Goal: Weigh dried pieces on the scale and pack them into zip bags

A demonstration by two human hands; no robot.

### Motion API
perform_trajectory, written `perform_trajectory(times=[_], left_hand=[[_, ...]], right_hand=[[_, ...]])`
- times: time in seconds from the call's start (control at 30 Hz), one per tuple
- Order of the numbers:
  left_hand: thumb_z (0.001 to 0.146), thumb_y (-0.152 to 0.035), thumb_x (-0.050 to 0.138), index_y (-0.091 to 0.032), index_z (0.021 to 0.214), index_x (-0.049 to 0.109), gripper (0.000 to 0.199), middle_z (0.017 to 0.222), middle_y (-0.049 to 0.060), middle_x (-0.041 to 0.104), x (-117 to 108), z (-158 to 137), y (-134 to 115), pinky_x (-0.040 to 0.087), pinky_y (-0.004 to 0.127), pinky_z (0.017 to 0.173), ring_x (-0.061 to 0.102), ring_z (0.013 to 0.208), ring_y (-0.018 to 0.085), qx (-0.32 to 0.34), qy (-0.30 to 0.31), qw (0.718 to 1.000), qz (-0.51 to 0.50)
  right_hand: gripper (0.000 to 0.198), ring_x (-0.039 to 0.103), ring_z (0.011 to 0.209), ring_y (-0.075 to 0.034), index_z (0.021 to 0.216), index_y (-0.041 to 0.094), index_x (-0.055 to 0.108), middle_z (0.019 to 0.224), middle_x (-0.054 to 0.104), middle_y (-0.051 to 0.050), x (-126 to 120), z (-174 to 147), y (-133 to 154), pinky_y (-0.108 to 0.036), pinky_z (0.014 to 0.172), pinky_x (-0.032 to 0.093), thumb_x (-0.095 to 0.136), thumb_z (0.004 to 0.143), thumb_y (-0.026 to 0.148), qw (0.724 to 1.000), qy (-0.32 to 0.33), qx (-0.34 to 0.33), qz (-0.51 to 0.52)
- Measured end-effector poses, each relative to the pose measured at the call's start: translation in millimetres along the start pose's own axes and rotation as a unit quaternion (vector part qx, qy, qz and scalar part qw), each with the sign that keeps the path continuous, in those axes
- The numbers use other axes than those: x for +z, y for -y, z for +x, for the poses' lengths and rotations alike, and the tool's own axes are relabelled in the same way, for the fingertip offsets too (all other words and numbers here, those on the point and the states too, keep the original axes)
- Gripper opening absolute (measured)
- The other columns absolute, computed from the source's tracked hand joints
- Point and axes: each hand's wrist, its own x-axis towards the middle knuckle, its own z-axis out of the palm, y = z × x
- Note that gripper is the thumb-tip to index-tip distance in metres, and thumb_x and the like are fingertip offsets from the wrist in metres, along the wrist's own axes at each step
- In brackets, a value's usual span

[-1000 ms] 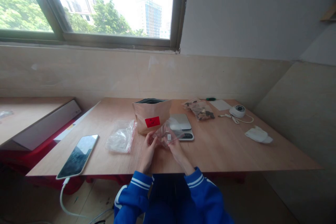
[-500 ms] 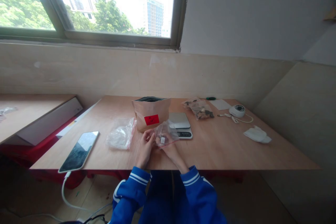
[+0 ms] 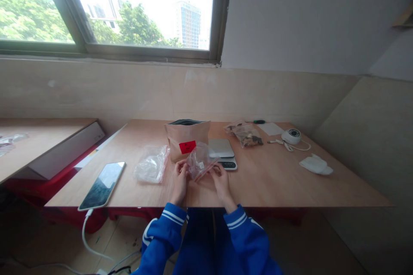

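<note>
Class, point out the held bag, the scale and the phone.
Held bag (image 3: 198,161), head view: clear plastic beside the white label.
Scale (image 3: 225,149), head view: the weighing plate.
Phone (image 3: 102,186), head view: the screen's middle.

Bag between left hand and right hand, pouch behind it, scale right of pouch

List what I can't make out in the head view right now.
Brown pouch contents: head view, hidden by its front wall.
Small white label at the held clear bag: head view, print too small.
Dark panel of the scale: head view, markings too small.
Rear filled bag: head view, partly covered by the front filled bag.
</note>
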Motion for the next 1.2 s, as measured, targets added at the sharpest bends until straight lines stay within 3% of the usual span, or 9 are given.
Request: perform_trajectory(times=[0.17, 0.33, 0.43, 0.57, 0.77, 0.93, 1.07, 1.2], left_hand=[[0.077, -0.042, 0.056, -0.018, 0.094, 0.058, 0.030, 0.094, 0.004, 0.061, -0.8, 0.2, -1.7, 0.046, 0.031, 0.077, 0.057, 0.088, 0.019, 0.021, -0.015, 0.998, 0.057], [0.078, -0.037, 0.055, -0.018, 0.086, 0.058, 0.020, 0.086, 0.004, 0.061, 1.3, -3.8, -9.5, 0.044, 0.035, 0.081, 0.057, 0.087, 0.021, 0.049, -0.025, 0.992, 0.111], [0.077, -0.037, 0.057, -0.019, 0.084, 0.058, 0.020, 0.082, 0.003, 0.062, 4.6, -7.8, -14.6, 0.045, 0.034, 0.075, 0.057, 0.082, 0.021, 0.040, -0.025, 0.993, 0.107], [0.074, -0.042, 0.059, -0.018, 0.083, 0.058, 0.025, 0.074, 0.001, 0.059, 8.9, -11.5, -19.3, 0.043, 0.029, 0.062, 0.055, 0.068, 0.017, 0.007, -0.021, 0.995, 0.100], [0.071, -0.044, 0.061, -0.019, 0.083, 0.055, 0.029, 0.064, -0.003, 0.053, 10.0, -12.6, -19.1, 0.036, 0.024, 0.049, 0.048, 0.052, 0.012, -0.016, -0.023, 0.996, 0.089], [0.072, -0.043, 0.061, -0.018, 0.083, 0.054, 0.028, 0.062, -0.005, 0.051, 8.4, -13.5, -15.1, 0.032, 0.022, 0.043, 0.043, 0.045, 0.009, -0.014, -0.024, 0.997, 0.078], [0.072, -0.040, 0.061, -0.018, 0.082, 0.056, 0.025, 0.064, -0.004, 0.054, 8.0, -14.3, -16.2, 0.035, 0.023, 0.044, 0.046, 0.047, 0.010, -0.018, -0.030, 0.996, 0.081], [0.071, -0.039, 0.062, -0.018, 0.084, 0.060, 0.024, 0.064, -0.002, 0.057, 6.9, -14.1, -17.1, 0.039, 0.025, 0.050, 0.051, 0.053, 0.013, -0.010, -0.040, 0.995, 0.088]], right_hand=[[0.028, 0.065, 0.076, -0.016, 0.091, 0.019, 0.063, 0.086, 0.070, -0.004, -6.9, 2.8, 60.7, -0.031, 0.073, 0.054, 0.071, 0.076, 0.042, 0.999, -0.018, -0.049, 0.016], [0.024, 0.063, 0.075, -0.014, 0.094, 0.022, 0.059, 0.083, 0.067, -0.001, 44.2, 48.7, 156.0, -0.029, 0.074, 0.053, 0.064, 0.082, 0.042, 0.973, 0.144, -0.181, -0.019], [0.024, 0.063, 0.079, -0.014, 0.096, 0.022, 0.056, 0.083, 0.065, -0.001, 84.1, 83.4, 181.9, -0.028, 0.076, 0.052, 0.060, 0.085, 0.043, 0.943, 0.246, -0.221, -0.047], [0.012, 0.063, 0.082, -0.013, 0.095, 0.020, 0.054, 0.087, 0.062, -0.001, 112.7, 112.5, 175.7, -0.027, 0.078, 0.051, 0.053, 0.087, 0.029, 0.903, 0.313, -0.263, -0.130], [0.013, 0.061, 0.090, -0.016, 0.095, 0.017, 0.052, 0.095, 0.063, -0.006, 111.9, 123.7, 157.7, -0.028, 0.081, 0.047, 0.048, 0.085, 0.010, 0.829, 0.395, -0.287, -0.272], [0.008, 0.061, 0.085, -0.019, 0.098, 0.014, 0.050, 0.093, 0.065, -0.010, 113.6, 130.2, 163.9, -0.030, 0.077, 0.044, 0.045, 0.092, 0.014, 0.718, 0.421, -0.327, -0.447], [0.019, 0.064, 0.082, -0.023, 0.107, 0.012, 0.047, 0.092, 0.066, -0.013, 116.0, 133.5, 170.8, -0.034, 0.075, 0.043, 0.037, 0.099, 0.026, 0.633, 0.438, -0.347, -0.536], [0.024, 0.064, 0.079, -0.022, 0.108, 0.012, 0.049, 0.092, 0.067, -0.012, 113.3, 131.1, 169.4, -0.035, 0.077, 0.042, 0.031, 0.101, 0.026, 0.590, 0.424, -0.360, -0.585]])
